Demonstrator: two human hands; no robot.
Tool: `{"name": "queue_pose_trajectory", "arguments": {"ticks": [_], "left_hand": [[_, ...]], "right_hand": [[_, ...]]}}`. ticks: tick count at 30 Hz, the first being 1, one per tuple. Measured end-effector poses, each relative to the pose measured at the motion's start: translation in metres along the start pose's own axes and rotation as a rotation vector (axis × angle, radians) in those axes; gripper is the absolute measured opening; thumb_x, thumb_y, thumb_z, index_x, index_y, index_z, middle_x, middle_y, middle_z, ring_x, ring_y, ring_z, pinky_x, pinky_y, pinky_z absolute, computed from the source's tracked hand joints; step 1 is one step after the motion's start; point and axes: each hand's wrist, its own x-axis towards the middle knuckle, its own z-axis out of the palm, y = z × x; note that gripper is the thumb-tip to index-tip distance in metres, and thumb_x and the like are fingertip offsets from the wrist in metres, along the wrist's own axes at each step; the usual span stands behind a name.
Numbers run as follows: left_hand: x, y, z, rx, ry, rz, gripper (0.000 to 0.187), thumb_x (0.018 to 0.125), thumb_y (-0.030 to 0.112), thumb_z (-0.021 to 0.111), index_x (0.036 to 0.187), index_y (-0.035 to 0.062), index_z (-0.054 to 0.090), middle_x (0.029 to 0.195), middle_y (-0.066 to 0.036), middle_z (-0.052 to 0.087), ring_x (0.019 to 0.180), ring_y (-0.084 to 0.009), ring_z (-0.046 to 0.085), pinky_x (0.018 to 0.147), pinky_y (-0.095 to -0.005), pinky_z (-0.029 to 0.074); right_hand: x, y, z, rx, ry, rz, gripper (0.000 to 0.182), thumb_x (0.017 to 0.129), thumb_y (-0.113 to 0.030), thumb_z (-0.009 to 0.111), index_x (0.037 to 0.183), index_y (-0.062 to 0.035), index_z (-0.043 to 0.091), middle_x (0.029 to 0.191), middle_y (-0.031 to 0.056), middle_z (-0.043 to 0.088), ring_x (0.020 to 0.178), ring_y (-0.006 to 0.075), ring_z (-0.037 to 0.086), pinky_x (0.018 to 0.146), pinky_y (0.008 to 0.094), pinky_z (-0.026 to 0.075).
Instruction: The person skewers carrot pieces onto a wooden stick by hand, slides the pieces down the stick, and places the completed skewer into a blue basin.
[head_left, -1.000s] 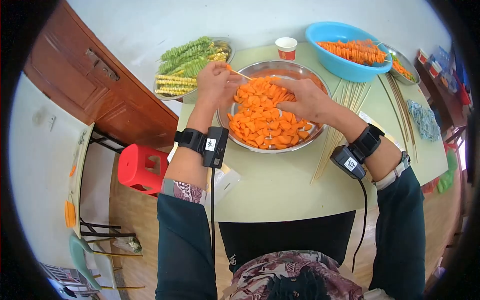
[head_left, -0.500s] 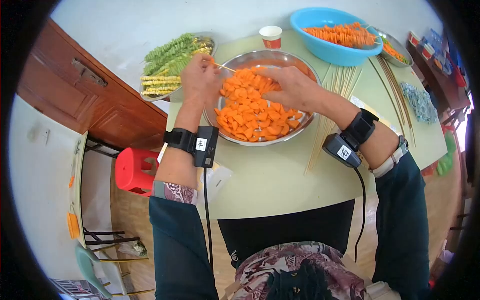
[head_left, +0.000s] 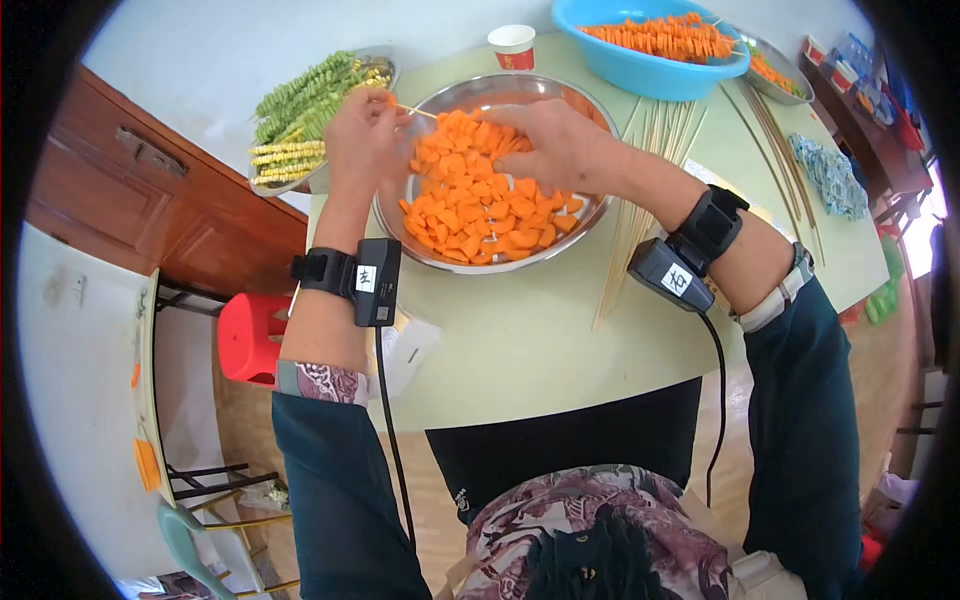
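My left hand is closed around a thin bamboo skewer at the upper left rim of a steel bowl. A bit of carrot shows at the fingertips, and the skewer points right, over the bowl. Sliced carrot pieces lie heaped in that bowl. Reaching in from the right, my right hand is over the upper part of the heap, its thumb and fingers apart around the slices. Its fingertips are partly lost among the carrots.
Skewered green and yellow vegetables fill a tray at the left. Behind stand a paper cup and a blue basin with carrot skewers. Bare bamboo skewers lie right of the bowl, near a crumpled blue-grey cloth.
The whole view has shifted, so the bowl and table sit slightly farther left and higher. Both hands keep nearly the same pose, with the skewer still in the left.
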Motion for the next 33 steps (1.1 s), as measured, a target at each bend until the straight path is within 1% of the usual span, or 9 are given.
{"name": "queue_pose_trajectory", "arguments": {"ticks": [4,6,12,16,18,22,25,27,33], "left_hand": [[-0.003,0.009,0.000,-0.198,0.014,-0.077,0.014,0.083,0.002,0.051,0.095,-0.0044,0.055,0.082,-0.012,0.065,0.077,-0.0161,0.066,0.060,-0.0249,0.053],[-0.003,0.011,0.000,-0.241,0.004,-0.095,0.016,0.082,0.001,0.052,0.096,-0.0052,0.055,0.083,-0.012,0.065,0.077,-0.0161,0.066,0.060,-0.0254,0.053],[-0.005,0.017,-0.002,-0.248,-0.030,-0.094,0.020,0.086,0.003,0.048,0.103,-0.0064,0.052,0.089,-0.013,0.063,0.084,-0.0188,0.065,0.064,-0.0244,0.054],[-0.005,0.016,0.000,-0.267,-0.036,-0.085,0.020,0.085,0.001,0.049,0.104,-0.0051,0.052,0.089,-0.011,0.064,0.085,-0.0180,0.065,0.064,-0.0239,0.054],[-0.010,0.018,0.011,-0.167,-0.226,0.098,0.017,0.083,0.002,0.049,0.098,-0.0029,0.056,0.085,-0.010,0.065,0.076,-0.0172,0.067,0.060,-0.0246,0.053],[-0.011,0.021,0.021,-0.156,-0.215,0.133,0.018,0.083,0.001,0.050,0.099,-0.0012,0.056,0.089,-0.009,0.065,0.076,-0.0167,0.067,0.059,-0.0234,0.052],[-0.012,0.024,0.017,-0.304,-0.242,0.055,0.020,0.083,0.001,0.051,0.102,0.0000,0.057,0.088,-0.008,0.065,0.078,-0.0155,0.066,0.059,-0.0225,0.051],[-0.012,0.027,0.013,-0.249,-0.301,0.059,0.033,0.084,-0.001,0.051,0.117,0.0022,0.050,0.092,-0.007,0.063,0.083,-0.0162,0.065,0.062,-0.0219,0.052],[-0.009,0.022,0.007,-0.334,-0.169,0.013,0.037,0.080,0.005,0.057,0.117,0.0021,0.051,0.084,-0.008,0.064,0.072,-0.0127,0.064,0.057,-0.0216,0.050]], "right_hand": [[0.000,0.001,0.002,-0.030,0.026,-0.007,0.051,0.080,-0.011,0.057,0.127,0.0005,0.042,0.082,0.0169,0.063,0.053,0.0168,0.061,0.053,0.0272,0.051],[-0.001,-0.003,0.000,0.001,0.020,0.016,0.046,0.080,-0.013,0.056,0.121,0.0036,0.045,0.082,0.0213,0.061,0.059,0.0219,0.064,0.062,0.0328,0.053],[-0.004,-0.012,-0.004,0.044,-0.018,0.073,0.047,0.081,-0.013,0.055,0.125,0.0012,0.043,0.088,0.0224,0.061,0.058,0.0220,0.064,0.061,0.0315,0.054],[-0.002,-0.007,-0.001,0.029,0.009,0.031,0.047,0.081,-0.013,0.055,0.123,0.0034,0.043,0.083,0.0210,0.062,0.058,0.0213,0.064,0.058,0.0307,0.053],[0.004,-0.003,0.000,0.131,0.016,0.052,0.048,0.080,-0.013,0.055,0.122,0.0058,0.043,0.076,0.0191,0.063,0.055,0.0205,0.063,0.056,0.0304,0.053],[0.006,0.007,0.003,0.117,0.075,-0.003,0.047,0.079,-0.013,0.055,0.119,0.0080,0.045,0.070,0.0173,0.063,0.053,0.0202,0.063,0.056,0.0300,0.052],[0.006,0.006,0.002,0.114,0.093,0.010,0.046,0.078,-0.013,0.056,0.117,0.0082,0.047,0.071,0.0174,0.063,0.052,0.0204,0.063,0.056,0.0296,0.052],[0.006,0.008,0.003,0.086,0.112,-0.022,0.046,0.077,-0.014,0.056,0.116,0.0085,0.048,0.072,0.0172,0.063,0.053,0.0206,0.063,0.056,0.0292,0.052],[0.006,0.003,-0.004,0.055,0.159,0.039,0.048,0.077,-0.016,0.058,0.117,0.0077,0.048,0.074,0.0192,0.063,0.052,0.0208,0.063,0.058,0.0303,0.052]]}}
